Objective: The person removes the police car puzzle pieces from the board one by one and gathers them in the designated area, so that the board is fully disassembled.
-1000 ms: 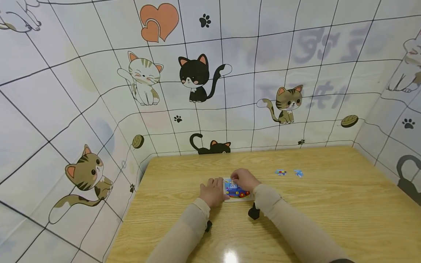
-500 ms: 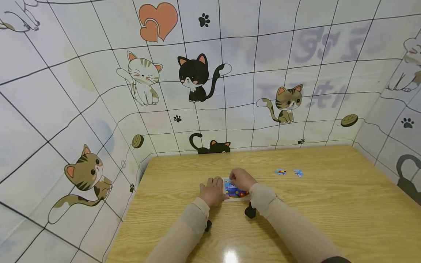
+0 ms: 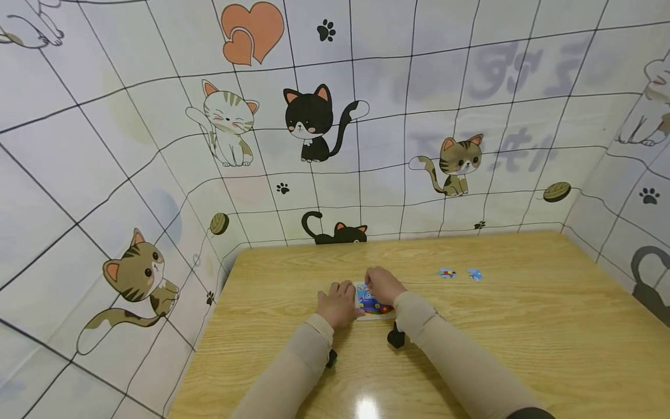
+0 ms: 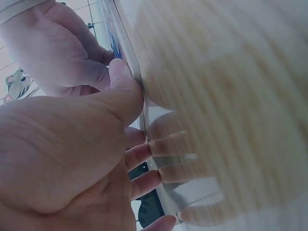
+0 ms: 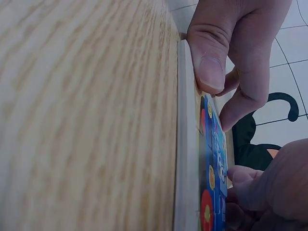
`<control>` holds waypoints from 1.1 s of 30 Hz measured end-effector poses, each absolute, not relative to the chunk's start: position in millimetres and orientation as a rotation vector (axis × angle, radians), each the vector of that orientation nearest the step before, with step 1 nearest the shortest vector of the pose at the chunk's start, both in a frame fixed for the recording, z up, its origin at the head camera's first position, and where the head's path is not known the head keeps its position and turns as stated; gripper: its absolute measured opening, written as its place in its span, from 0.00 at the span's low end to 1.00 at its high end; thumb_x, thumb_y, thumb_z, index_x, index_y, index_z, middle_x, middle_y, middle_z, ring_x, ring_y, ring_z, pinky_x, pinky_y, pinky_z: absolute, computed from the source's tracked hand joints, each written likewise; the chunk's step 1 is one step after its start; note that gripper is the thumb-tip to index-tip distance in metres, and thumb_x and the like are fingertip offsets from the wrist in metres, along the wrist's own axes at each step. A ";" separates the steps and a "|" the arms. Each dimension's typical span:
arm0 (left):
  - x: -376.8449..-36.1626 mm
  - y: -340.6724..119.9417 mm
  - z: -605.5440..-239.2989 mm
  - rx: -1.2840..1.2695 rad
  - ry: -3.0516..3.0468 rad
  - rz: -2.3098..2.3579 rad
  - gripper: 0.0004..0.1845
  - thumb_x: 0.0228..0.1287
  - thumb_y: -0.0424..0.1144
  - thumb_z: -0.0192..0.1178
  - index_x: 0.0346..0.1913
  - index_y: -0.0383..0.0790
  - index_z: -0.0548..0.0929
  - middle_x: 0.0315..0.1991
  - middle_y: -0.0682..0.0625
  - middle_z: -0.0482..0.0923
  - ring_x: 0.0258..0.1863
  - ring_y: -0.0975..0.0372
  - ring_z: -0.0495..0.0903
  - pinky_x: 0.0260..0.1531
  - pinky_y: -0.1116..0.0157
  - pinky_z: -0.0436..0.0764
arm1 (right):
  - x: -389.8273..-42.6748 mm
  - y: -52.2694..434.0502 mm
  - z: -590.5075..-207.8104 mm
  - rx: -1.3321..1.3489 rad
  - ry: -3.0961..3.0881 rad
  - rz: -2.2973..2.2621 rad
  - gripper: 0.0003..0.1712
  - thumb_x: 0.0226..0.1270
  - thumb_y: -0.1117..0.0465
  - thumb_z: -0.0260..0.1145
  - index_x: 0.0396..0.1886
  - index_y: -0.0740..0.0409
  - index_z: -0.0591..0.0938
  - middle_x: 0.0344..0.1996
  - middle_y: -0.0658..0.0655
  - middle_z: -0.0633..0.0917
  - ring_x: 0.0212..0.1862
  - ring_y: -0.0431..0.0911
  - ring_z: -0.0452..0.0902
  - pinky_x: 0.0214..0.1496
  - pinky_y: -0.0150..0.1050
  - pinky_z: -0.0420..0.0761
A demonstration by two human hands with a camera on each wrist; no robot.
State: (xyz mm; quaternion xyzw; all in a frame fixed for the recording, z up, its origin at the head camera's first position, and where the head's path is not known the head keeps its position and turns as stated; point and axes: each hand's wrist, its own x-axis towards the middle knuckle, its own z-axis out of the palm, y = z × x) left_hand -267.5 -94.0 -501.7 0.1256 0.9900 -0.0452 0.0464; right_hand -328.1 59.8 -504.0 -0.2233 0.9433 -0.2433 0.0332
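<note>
Wooden counter (image 3: 497, 337) underneath | left hand (image 3: 337, 305), grip relaxed, fingers spread, thumb touching edge of puzzle (image 3: 369, 304) | puzzle flat between both hands | right hand (image 3: 385, 286) fingertips on its face, cannot tell how closed that grip is or whether it has hold of anything | multicoloured piece (image 3: 446, 273), then blue piece (image 3: 474, 274), apart at right

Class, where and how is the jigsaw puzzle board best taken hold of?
Probably by the pale border at the left and right sides of the jigsaw puzzle board, with the left hand and right hand each coming from its own side: the board lies flat on the table, thin and straight-edged.
</note>
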 end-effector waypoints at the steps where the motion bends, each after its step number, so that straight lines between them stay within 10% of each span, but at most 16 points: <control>1: -267.4 -94.0 -501.5 0.385 3.021 -0.137 0.37 0.66 0.67 0.47 0.69 0.46 0.62 0.69 0.53 0.60 0.63 0.57 0.63 0.50 0.48 0.71 | -328.5 59.5 -504.4 -0.695 2.910 -0.728 0.03 0.67 0.71 0.60 0.34 0.61 0.79 0.31 0.53 0.76 0.34 0.45 0.71 0.43 0.43 0.76; 19: -266.9 -94.0 -500.8 0.379 3.015 -0.129 0.34 0.66 0.67 0.47 0.67 0.48 0.65 0.70 0.55 0.59 0.65 0.57 0.61 0.49 0.47 0.72 | -326.8 53.4 -499.2 -0.640 2.904 -0.607 0.06 0.66 0.73 0.58 0.34 0.61 0.79 0.33 0.55 0.76 0.35 0.47 0.71 0.42 0.43 0.76; 33: -267.3 -92.4 -500.0 0.352 2.997 -0.115 0.35 0.66 0.67 0.47 0.68 0.49 0.65 0.71 0.55 0.58 0.67 0.56 0.60 0.51 0.46 0.71 | -329.4 61.4 -484.0 -0.181 2.489 -1.353 0.24 0.66 0.72 0.57 0.61 0.74 0.73 0.58 0.71 0.76 0.47 0.56 0.80 0.45 0.45 0.80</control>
